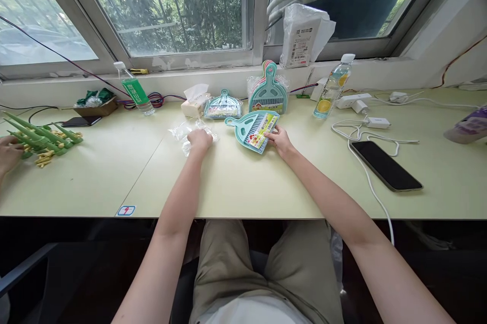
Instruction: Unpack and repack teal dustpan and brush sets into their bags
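Clear wrap (181, 132): left of centre on my feed, crumpled, soft, surely near weightless.
Left hand (200, 141): my fist's closed on that wrap, well apart from the other hand.
Dustpan set (249, 130): mid-frame, handle (231, 121) pointing left; I'd judge it light, stiff, slick, with the handle the surest hold.
Right hand (279, 140): I'm gripping the set's right edge.

On the desk (236, 189), a wrapper (183, 133) lies at the left hand (200, 140); right of it, the right hand (279, 140) holds a dustpan (249, 129). Behind them, left to right, stand tissues (195, 103), a second dustpan (223, 107) and a dustpan stack (268, 93). One bottle (135, 90) stands left of the tissues, another bottle (333, 88) right of the stack. Right of the hands lies a phone (386, 166), a charger (377, 122) behind it.
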Available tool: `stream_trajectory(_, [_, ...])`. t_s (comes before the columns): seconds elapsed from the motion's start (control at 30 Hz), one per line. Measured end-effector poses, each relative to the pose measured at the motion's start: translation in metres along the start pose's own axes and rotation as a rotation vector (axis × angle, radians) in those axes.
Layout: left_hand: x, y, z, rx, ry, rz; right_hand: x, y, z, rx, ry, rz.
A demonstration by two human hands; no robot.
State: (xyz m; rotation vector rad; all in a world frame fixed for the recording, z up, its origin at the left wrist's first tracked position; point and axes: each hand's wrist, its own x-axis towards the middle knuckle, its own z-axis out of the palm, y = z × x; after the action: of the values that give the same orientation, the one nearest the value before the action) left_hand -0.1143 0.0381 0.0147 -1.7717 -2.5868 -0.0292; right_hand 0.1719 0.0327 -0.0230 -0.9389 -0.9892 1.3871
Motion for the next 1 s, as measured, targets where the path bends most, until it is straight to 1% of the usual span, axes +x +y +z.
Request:
stream_trajectory(0.07, [-0.001, 0.001, -0.002, -0.039, 0.085, -0.021, 0.001, 0.000, 0.000, 0.003, 0.000, -0.008])
stream_trajectory(0.13, [-0.003, 0.002, -0.005, -0.085, 0.199, -0.036, 0.001, 0.000, 0.000, 0.011, 0.002, -0.018])
stream_trajectory(0.2, [-0.006, 0.004, -0.007, -0.120, 0.301, -0.021, 0.001, -0.001, 0.000, 0.027, 0.009, -0.030])
stream_trajectory(0.3, [-0.010, 0.009, -0.006, -0.135, 0.386, 0.030, -0.001, -0.004, 0.002, 0.052, 0.017, -0.056])
stream_trajectory(0.4, [-0.010, 0.010, -0.001, -0.121, 0.394, 0.047, -0.002, -0.006, 0.002, 0.073, 0.017, -0.090])
stream_trajectory(0.53, [-0.007, 0.007, 0.006, -0.106, 0.317, 0.011, -0.003, -0.009, 0.002, 0.103, -0.006, -0.119])
stream_trajectory(0.63, [-0.004, 0.003, 0.008, -0.087, 0.294, -0.005, -0.004, -0.009, 0.003, 0.106, -0.045, -0.115])
stream_trajectory(0.73, [-0.005, 0.003, 0.007, -0.063, 0.282, 0.011, -0.007, -0.010, 0.007, 0.081, -0.089, -0.096])
stream_trajectory(0.8, [-0.007, 0.005, 0.006, -0.053, 0.294, 0.053, -0.009, -0.009, 0.010, 0.054, -0.108, -0.073])
stream_trajectory(0.9, [-0.011, 0.009, 0.003, -0.062, 0.341, 0.131, -0.010, -0.006, 0.014, 0.011, -0.111, -0.035])
stream_trajectory(1.0, [-0.016, 0.013, 0.001, -0.088, 0.378, 0.175, -0.010, -0.003, 0.016, -0.019, -0.066, -0.019])
